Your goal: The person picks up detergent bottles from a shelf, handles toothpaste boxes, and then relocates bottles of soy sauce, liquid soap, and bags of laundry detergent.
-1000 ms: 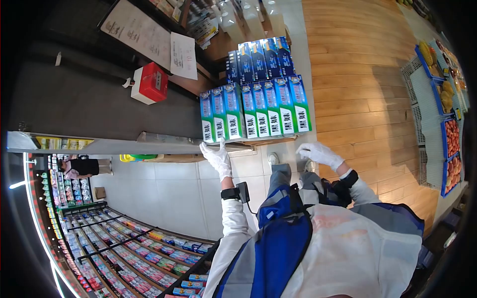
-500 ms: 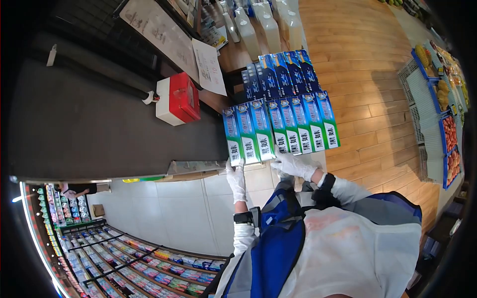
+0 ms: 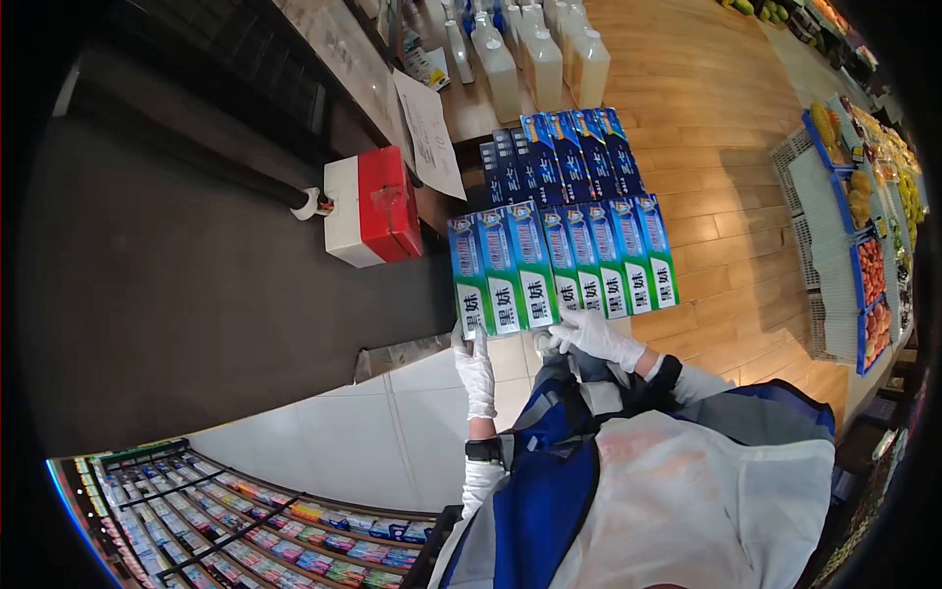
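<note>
A near row of blue, white and green toothpaste boxes (image 3: 535, 280) lies side by side, three standing slightly apart from several to the right. Behind them is a row of dark blue toothpaste boxes (image 3: 579, 162). My left hand (image 3: 475, 378), white-gloved, touches the near end of the leftmost box with its fingers apart. At the near ends of the middle boxes is my right hand (image 3: 603, 339), also gloved, its fingers stretched out and partly bent. Neither hand is wrapped round a box. The surface under the boxes is hidden.
Large bottles of pale liquid (image 3: 540, 64) stand behind the boxes. To the left are a red and white box (image 3: 373, 208), a paper sheet (image 3: 429, 133) and a dark panel (image 3: 216, 285). Produce crates (image 3: 870, 270) are at the right, stocked shelves (image 3: 285, 525) at lower left.
The view has shifted, so the boxes and shelf items sit slightly lower and further right. My right hand has drawn back a little from the box ends; the left stays at the corner.
</note>
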The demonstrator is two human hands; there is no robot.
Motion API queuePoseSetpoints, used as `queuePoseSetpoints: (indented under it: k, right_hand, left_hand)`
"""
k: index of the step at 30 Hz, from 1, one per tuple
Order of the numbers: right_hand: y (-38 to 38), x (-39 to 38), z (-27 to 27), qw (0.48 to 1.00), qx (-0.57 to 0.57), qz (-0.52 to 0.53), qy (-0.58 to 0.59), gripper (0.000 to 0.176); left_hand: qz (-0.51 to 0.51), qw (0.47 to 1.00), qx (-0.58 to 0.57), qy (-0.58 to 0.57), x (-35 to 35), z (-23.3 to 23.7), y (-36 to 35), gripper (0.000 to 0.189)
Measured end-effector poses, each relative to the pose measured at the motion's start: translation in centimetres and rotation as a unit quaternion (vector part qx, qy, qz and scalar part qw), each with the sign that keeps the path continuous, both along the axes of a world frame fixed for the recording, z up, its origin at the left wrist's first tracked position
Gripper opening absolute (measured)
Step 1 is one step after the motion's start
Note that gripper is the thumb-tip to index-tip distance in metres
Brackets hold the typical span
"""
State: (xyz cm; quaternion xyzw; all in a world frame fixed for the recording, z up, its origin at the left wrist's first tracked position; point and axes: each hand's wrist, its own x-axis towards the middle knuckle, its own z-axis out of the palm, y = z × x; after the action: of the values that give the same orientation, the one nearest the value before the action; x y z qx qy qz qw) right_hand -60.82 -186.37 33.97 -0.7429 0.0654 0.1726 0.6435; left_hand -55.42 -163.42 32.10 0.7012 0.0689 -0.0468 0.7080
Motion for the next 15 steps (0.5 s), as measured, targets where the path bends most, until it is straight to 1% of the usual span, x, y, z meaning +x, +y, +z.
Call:
queuePoseSetpoints:
  k: [1,2,5,6,9,10,13,14,15]
  right_hand:
    - [-0.1,0.1,0.2,1.0,0.011,-0.009,-0.004,0.049]
    - [-0.1,0.1,0.9,1.0,0.022,-0.019,-0.006,0.046]
    - [-0.3,0.6,3.0,0.998,0.047,-0.03,-0.019,0.044]
    - [-0.3,0.7,3.3,0.998,0.043,-0.033,-0.032,0.044]
    - [-0.2,0.4,1.1,0.999,0.026,-0.019,-0.001,0.045]
    - [0.0,0.2,0.9,0.999,0.029,-0.019,0.022,0.046]
    - [0.1,-0.6,-1.3,1.0,0.008,-0.004,-0.006,0.046]
    - [-0.1,-0.6,-2.6,1.0,-0.021,0.008,-0.001,0.04]
    - [0.0,-0.8,-2.1,1.0,0.004,0.002,0.016,0.038]
  left_hand:
    - [0.004,1.0,-0.002,-0.006,0.0,0.5,-0.1,0.042]
    - [-0.006,1.0,0.019,0.005,0.1,1.6,-0.1,0.046]
    - [0.005,0.998,-0.064,0.024,1.1,-0.2,0.4,0.053]
    - [0.011,0.997,-0.066,0.027,1.2,0.1,0.1,0.058]
    - [0.034,0.999,-0.025,-0.021,1.2,-0.9,-0.7,0.051]
    - [0.029,0.999,-0.034,-0.015,1.0,-1.0,-0.7,0.055]
    - [0.031,0.997,-0.068,0.025,-0.1,-0.9,-0.9,0.054]
    - [0.019,0.998,-0.052,0.025,-0.2,-2.0,-0.7,0.054]
    - [0.019,0.999,-0.041,0.027,-0.4,-2.2,-0.6,0.055]
